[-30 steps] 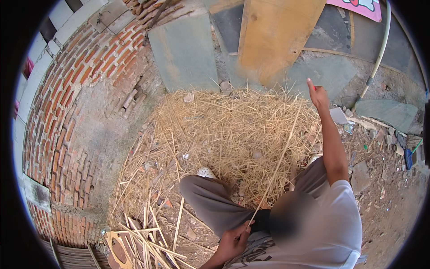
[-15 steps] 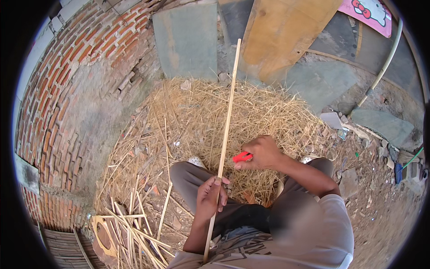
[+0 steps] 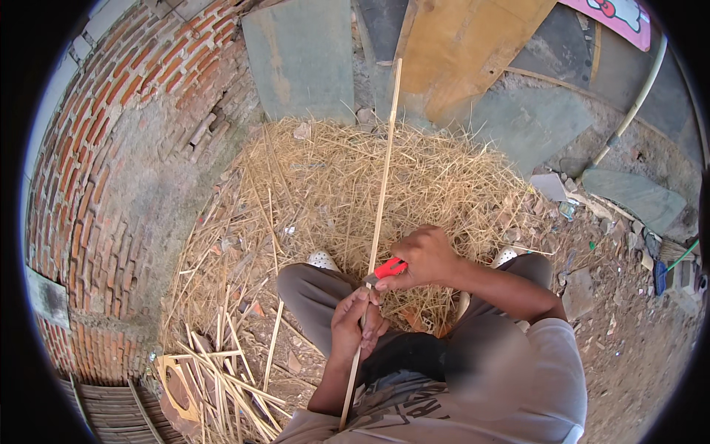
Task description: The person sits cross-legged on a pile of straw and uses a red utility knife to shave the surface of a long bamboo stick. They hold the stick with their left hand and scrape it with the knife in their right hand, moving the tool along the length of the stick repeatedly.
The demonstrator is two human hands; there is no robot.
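A long, pale bamboo strip (image 3: 385, 170) runs from beside my waist up past the shavings, tilted slightly right at its far end. My left hand (image 3: 356, 323) is wrapped round its lower part, above my lap. In my right hand (image 3: 423, 257) is a red-handled knife (image 3: 390, 268), gripped in closed fingers. Its short, dark blade meets the strip just beyond my left fingertips. Much of the handle is hidden in my right palm.
A broad heap of thin shavings (image 3: 325, 174) covers the ground ahead. Cut strips (image 3: 222, 385) lie piled at my left, near a brick wall (image 3: 96, 185). Grey and tan boards (image 3: 299, 63) lean at the back. Rubble and a blue brush (image 3: 660, 277) lie at right.
My right hand has brought the knife left and slightly down until the blade meets the strip. My left hand keeps its hold. The view has shifted a little.
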